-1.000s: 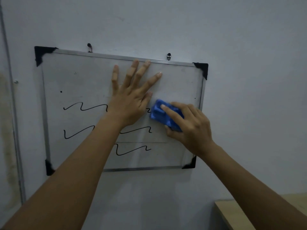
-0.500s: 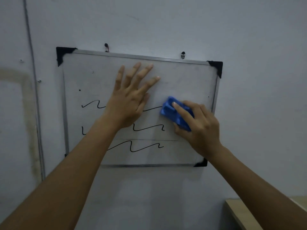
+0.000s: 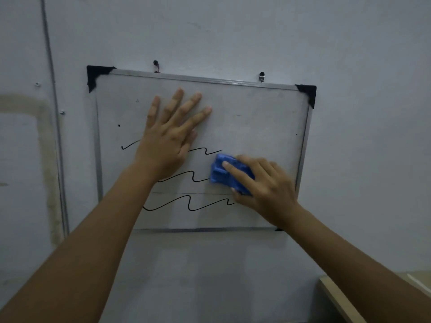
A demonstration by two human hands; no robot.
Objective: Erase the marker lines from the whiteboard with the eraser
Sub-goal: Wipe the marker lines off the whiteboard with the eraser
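Three marker lines (image 3: 193, 178) partly hidden behind flat, spread left hand (image 3: 168, 145) and right hand (image 3: 263, 183) clamped on eraser (image 3: 219, 170).

No readable text, labels, brands or numbers anywhere. The whiteboard (image 3: 256, 108) carries only wavy black marker lines (image 3: 198, 178), no letters or digits, running left of the eraser (image 3: 219, 171) gripped in the right hand (image 3: 268, 183); the eraser shows no legible marking.
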